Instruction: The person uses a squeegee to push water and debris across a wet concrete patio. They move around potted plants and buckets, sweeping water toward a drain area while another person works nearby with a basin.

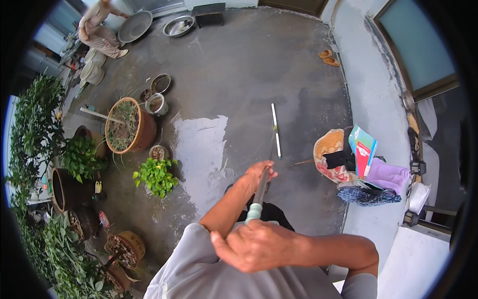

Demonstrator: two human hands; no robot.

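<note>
Ahead, white bar (278, 139) beyond left grip (258, 169) on pole (260, 192).

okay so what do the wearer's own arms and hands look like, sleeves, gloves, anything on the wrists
Short light grey sleeves leave the forearms bare. The left hand and right hand are ungloved, and I see no watch or bracelet on either wrist.

I'm watching remotely via the left head-worn fisheye, upright, pitched steeply down over the wearer's gray shirt (224, 281) and close right hand (261, 246), concrete floor (269, 65) stretching ahead, edges bowing.
</note>
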